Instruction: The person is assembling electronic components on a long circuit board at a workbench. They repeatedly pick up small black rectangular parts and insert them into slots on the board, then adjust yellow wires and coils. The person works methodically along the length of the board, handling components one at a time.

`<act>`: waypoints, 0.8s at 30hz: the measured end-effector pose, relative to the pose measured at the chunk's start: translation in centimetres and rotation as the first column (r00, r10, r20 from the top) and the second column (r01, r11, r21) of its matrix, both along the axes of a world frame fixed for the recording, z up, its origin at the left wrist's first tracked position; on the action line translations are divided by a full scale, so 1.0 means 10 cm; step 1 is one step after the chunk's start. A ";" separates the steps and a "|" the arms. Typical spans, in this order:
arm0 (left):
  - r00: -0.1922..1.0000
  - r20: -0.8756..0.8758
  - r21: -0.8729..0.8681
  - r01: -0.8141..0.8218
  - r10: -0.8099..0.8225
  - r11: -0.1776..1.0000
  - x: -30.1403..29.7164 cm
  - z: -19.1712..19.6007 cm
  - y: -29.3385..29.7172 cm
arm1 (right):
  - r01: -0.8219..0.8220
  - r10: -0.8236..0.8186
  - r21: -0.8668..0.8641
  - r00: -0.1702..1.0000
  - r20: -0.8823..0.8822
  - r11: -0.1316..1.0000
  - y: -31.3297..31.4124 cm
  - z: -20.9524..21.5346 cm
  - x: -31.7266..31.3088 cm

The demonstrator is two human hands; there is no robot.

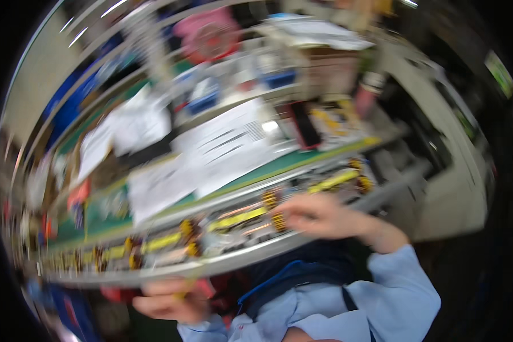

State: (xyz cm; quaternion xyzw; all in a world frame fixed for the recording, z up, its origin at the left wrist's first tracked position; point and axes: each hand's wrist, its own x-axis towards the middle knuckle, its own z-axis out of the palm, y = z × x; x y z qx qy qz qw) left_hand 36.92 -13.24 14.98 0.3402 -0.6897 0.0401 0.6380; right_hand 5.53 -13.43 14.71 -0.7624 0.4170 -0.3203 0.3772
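Observation:
Blurred by motion, my right hand (pixel 322 216) reaches over a long metal rail, its fingers bent together beside a yellow-and-black wound coil (pixel 278 221). Whether the fingertips grip the coil or something smaller does not show. That coil belongs to a row of circuit boards (pixel 236 221) with yellow-topped parts, lying along the rail. Below the rail's near edge, my left hand (pixel 174 299) is curled closed and also smeared. A thin yellowish thing (pixel 183 294) shows at its fingers, too blurred to name.
The silver rail (pixel 256 251) runs across in front of me. Behind it, paper sheets (pixel 222 148) lie on a green-topped bench, with a dark phone (pixel 305 125) at their right. Farther back are blue bins (pixel 204 102), a pink fan (pixel 208 37) and a bottle (pixel 369 94).

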 end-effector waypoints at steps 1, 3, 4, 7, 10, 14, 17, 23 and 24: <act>0.955 -0.021 0.053 0.295 -0.295 0.954 -0.49 -0.15 0.03 | -0.003 0.010 -0.029 0.974 0.225 1.000 0.17 -0.09 0.02; 0.787 0.020 0.088 0.613 -0.617 0.785 -1.29 -0.42 0.10 | -0.001 0.014 -0.038 0.939 0.343 0.999 0.50 -0.19 -0.12; 0.759 0.111 0.071 0.638 -0.641 0.767 -1.63 -0.54 0.14 | 0.081 -0.060 -0.020 0.859 0.509 0.997 0.67 -0.27 -0.20; 0.692 0.118 0.022 0.716 -0.713 0.698 -2.39 -0.81 0.33 | 0.386 -0.399 0.167 0.664 0.632 0.907 1.14 -0.63 -0.70; 0.570 0.128 0.096 0.808 -0.812 0.582 -2.79 -0.87 0.51 | 0.443 -0.503 0.294 0.489 0.713 0.847 1.45 -0.76 -1.06; 0.512 -0.287 0.441 0.821 -0.810 0.362 -2.97 -0.98 0.73 | 0.590 -0.542 0.086 0.661 0.520 0.803 1.66 -0.78 -1.32; 0.489 -0.579 0.540 0.829 -0.652 0.142 -3.02 -1.11 0.75 | 0.612 -0.507 -0.138 0.743 0.438 0.779 1.61 -0.82 -1.41; 0.581 -0.353 0.663 0.708 -0.733 0.241 -3.05 -1.21 0.66 | 0.689 -0.663 -0.185 0.725 0.187 0.701 1.39 -0.98 -1.87; 0.595 -0.277 0.629 0.706 -0.754 0.326 -3.05 -1.23 0.64 | 0.747 -0.734 -0.165 0.665 0.142 0.645 1.32 -0.99 -2.03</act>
